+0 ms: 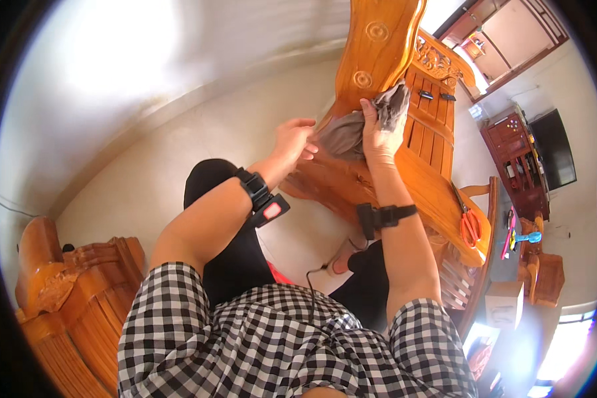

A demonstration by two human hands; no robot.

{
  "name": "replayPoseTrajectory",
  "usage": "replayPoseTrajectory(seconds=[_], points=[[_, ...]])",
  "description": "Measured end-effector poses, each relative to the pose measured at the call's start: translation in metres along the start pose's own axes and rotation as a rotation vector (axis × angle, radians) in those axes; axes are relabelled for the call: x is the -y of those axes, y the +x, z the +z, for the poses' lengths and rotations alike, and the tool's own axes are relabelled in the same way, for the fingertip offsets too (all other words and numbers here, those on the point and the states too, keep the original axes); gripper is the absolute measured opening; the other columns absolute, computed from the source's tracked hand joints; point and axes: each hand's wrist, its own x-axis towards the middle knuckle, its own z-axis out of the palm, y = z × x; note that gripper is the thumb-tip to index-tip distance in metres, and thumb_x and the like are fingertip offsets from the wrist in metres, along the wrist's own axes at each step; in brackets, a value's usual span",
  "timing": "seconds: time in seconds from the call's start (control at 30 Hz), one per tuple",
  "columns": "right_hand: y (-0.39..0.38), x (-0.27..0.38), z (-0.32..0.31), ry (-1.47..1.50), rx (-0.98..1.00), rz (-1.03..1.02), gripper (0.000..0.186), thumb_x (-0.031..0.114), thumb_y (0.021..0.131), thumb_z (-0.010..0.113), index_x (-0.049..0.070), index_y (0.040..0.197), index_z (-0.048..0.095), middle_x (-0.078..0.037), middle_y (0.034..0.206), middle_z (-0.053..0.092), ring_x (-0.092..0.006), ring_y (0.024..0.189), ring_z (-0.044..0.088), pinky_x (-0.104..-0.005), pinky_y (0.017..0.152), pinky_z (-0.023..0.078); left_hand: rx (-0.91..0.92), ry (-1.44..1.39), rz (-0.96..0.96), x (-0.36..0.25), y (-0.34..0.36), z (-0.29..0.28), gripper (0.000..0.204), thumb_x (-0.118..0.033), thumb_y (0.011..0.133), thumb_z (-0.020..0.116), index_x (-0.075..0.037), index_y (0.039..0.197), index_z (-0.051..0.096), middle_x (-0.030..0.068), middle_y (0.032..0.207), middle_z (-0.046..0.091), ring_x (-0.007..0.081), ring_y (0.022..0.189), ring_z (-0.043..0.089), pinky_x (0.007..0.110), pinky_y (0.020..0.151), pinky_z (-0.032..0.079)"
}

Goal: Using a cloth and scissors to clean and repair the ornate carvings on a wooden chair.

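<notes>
A crumpled grey cloth lies against the polished wooden bench, beside its carved upright back. My right hand grips the cloth, thumb raised, and part of it bunches up beyond the fingers. Just left of the cloth is my left hand, its fingers apart and pointing toward the cloth's edge. Whether those fingertips touch it, I cannot tell. Black straps with small devices circle both of my forearms.
Orange-handled scissors rest on the bench's broad armrest, at the right. Small dark objects lie on the slatted seat. Another wooden chair stands at lower left. A dark cable hangs by my legs. Farther right are a cabinet and a television.
</notes>
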Motion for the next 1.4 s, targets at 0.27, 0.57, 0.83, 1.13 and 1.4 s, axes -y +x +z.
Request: replayPoseTrajectory(seconds=[0.27,0.57,0.83,1.13,1.4], points=[[-0.021,-0.038,-0.117,-0.258,0.686,0.118,0.039,0.026,0.088,0.053,0.011,0.124,0.056,-0.017,0.115,0.061,-0.0355,0.108,0.058,-0.0425,0.092,0.046,0.07,0.073,-0.143,0.006,-0.014,0.001,0.041,-0.02,0.082,0.058,0.003,0.116,0.057,0.0163,0.089,0.065,0.0238,0.063,0.064,0.032,0.051,0.048],[-0.032,0.0,-0.08,0.058,0.628,-0.293,0.062,0.003,0.072,0.053,0.011,0.133,0.052,-0.015,0.112,0.057,-0.0336,0.106,0.053,-0.0438,0.088,0.043,0.121,0.197,-0.151,0.005,-0.021,0.01,0.035,-0.02,0.087,0.052,0.003,0.113,0.06,0.0156,0.08,0.066,0.0231,0.061,0.064,0.031,0.051,0.048],[-0.033,0.0,-0.08,0.043,0.605,-0.247,0.073,0.008,0.07,0.055,0.008,0.141,0.039,-0.019,0.123,0.055,-0.0347,0.113,0.051,-0.0464,0.099,0.038,0.025,0.207,-0.164,0.026,-0.018,0.032,0.03,-0.021,0.089,0.049,0.002,0.101,0.062,0.0167,0.074,0.065,0.026,0.061,0.066,0.033,0.049,0.051],[-0.05,-0.015,-0.096,-0.13,0.577,-0.209,0.066,0.006,0.068,0.053,0.005,0.134,0.048,-0.018,0.117,0.059,-0.0381,0.116,0.049,-0.047,0.1,0.037,0.175,0.269,-0.145,0.025,-0.012,0.033,0.024,-0.016,0.084,0.052,0.001,0.098,0.061,0.014,0.077,0.063,0.0252,0.064,0.065,0.034,0.053,0.052],[-0.021,0.02,-0.038,0.117,0.608,-0.349,0.075,0.017,0.073,0.063,0.012,0.143,0.036,-0.016,0.116,0.059,-0.0343,0.112,0.052,-0.0454,0.095,0.039,0.221,0.375,0.996,0.013,0.002,0.054,0.032,-0.016,0.093,0.048,0.0,0.119,0.055,0.0125,0.109,0.06,0.0237,0.097,0.06,0.031,0.081,0.049]])
